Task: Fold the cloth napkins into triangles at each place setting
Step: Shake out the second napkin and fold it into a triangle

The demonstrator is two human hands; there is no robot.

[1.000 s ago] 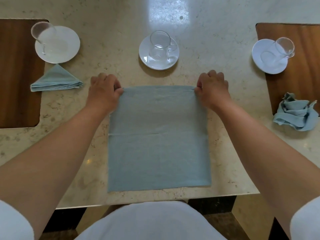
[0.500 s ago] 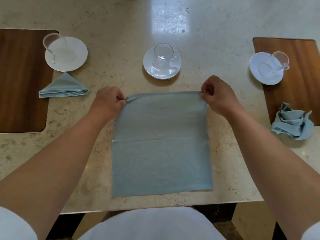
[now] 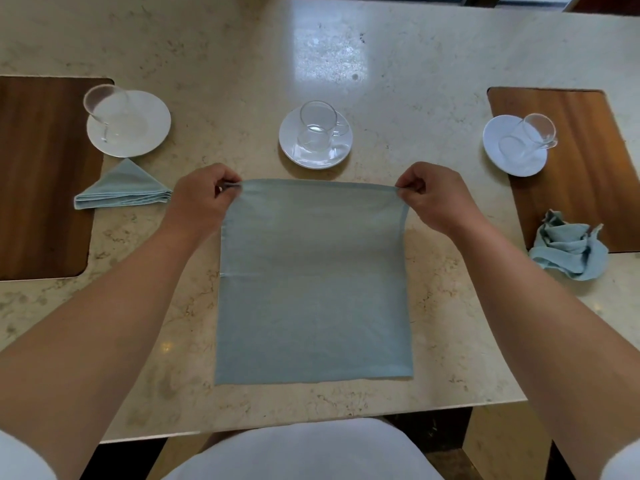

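A pale blue cloth napkin point(image 3: 313, 289) lies spread out in front of me on the marble table point(image 3: 242, 64). My left hand point(image 3: 204, 195) pinches its far left corner and my right hand point(image 3: 436, 194) pinches its far right corner. The far edge is lifted a little off the table and held taut between the hands. At the left setting lies a napkin folded into a triangle point(image 3: 123, 188). A crumpled napkin point(image 3: 571, 251) sits at the right setting.
Three white saucers each carry a glass cup: left point(image 3: 138, 133), middle point(image 3: 294, 154), right point(image 3: 498, 157). Wooden placemats lie at the far left point(image 3: 41, 185) and far right point(image 3: 581, 174). The table's near edge runs just below the napkin.
Both hands went from resting on the napkin's far corners to pinching them, and the far edge has come up off the table. The view has shifted slightly.
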